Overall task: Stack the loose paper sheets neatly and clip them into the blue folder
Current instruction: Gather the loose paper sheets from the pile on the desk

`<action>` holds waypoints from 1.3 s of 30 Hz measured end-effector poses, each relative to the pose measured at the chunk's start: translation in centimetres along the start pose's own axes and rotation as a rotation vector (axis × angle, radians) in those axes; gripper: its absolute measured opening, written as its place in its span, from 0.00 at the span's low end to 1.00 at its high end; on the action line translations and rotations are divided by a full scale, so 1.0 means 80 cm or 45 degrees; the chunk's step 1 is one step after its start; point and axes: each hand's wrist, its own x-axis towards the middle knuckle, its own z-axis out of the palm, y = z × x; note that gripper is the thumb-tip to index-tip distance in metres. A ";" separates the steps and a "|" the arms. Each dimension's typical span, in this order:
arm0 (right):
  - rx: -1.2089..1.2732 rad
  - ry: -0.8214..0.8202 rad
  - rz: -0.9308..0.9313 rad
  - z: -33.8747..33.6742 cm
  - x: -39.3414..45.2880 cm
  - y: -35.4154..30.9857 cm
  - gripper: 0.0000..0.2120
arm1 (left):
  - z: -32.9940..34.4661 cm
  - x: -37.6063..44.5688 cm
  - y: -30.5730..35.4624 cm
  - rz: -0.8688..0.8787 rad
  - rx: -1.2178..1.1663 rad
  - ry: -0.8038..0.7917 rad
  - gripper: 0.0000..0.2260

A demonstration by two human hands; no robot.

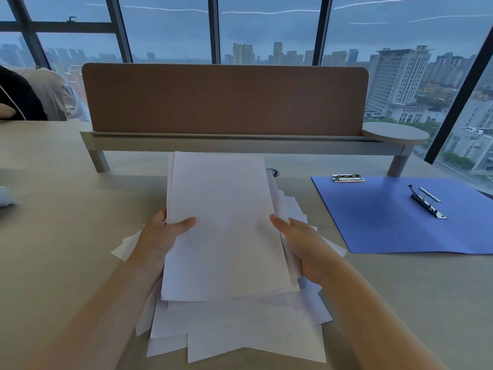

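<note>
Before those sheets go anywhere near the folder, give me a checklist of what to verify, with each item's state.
1. Both hands grip the held stack: left hand, right hand. Ok.
2. Stack edges squared: sheets fan out on its right side. Not ok.
3. All sheets gathered: loose sheets lie scattered underneath. Not ok.
4. Blue folder lies open. Ok.
5. Spine clip raised. Cannot tell.

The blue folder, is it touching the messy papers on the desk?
Apart. The head view shows a strip of bare desk between the blue folder and the nearest corners of the loose papers. Both hands hold the neat stack, not the folder.
</note>
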 end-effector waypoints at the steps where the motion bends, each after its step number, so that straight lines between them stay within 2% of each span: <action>1: -0.020 -0.016 -0.010 0.001 0.000 0.002 0.14 | -0.002 0.001 -0.001 -0.021 -0.020 -0.005 0.17; 4: -0.047 -0.041 -0.041 0.001 0.001 0.005 0.12 | -0.003 0.000 0.001 -0.064 -0.048 -0.048 0.21; 8: -0.055 -0.036 -0.100 0.001 0.002 0.009 0.13 | 0.003 -0.007 0.003 -0.150 -0.102 -0.171 0.12; 11: -0.051 0.014 -0.119 -0.002 0.003 0.008 0.11 | 0.001 -0.006 -0.001 -0.237 -0.151 -0.243 0.16; 16: 0.045 0.009 -0.111 -0.006 -0.004 0.000 0.07 | 0.001 -0.011 0.005 -0.226 -0.246 -0.281 0.15; 20: 0.002 0.075 -0.130 -0.007 -0.008 -0.007 0.13 | -0.002 -0.017 0.016 -0.242 -0.379 -0.278 0.15; 22: 0.002 0.077 -0.126 -0.005 -0.013 -0.010 0.11 | 0.001 -0.019 0.017 -0.277 -0.401 -0.267 0.18; 24: -0.036 0.044 -0.134 0.001 -0.017 -0.010 0.12 | 0.006 -0.022 0.014 -0.308 -0.366 -0.279 0.17; 27: -0.178 -0.020 -0.172 0.011 -0.019 -0.005 0.20 | 0.011 -0.026 0.009 -0.304 -0.221 -0.314 0.16; 30: -0.158 -0.049 -0.220 0.015 -0.022 -0.003 0.18 | 0.011 -0.025 0.009 -0.202 -0.129 -0.241 0.14; 34: 0.076 -0.015 -0.190 0.009 -0.023 -0.009 0.12 | 0.010 -0.016 0.011 -0.098 -0.180 -0.093 0.12; 39: 0.026 -0.141 -0.173 0.015 -0.025 -0.003 0.13 | 0.011 -0.026 0.019 -0.194 -0.302 -0.079 0.11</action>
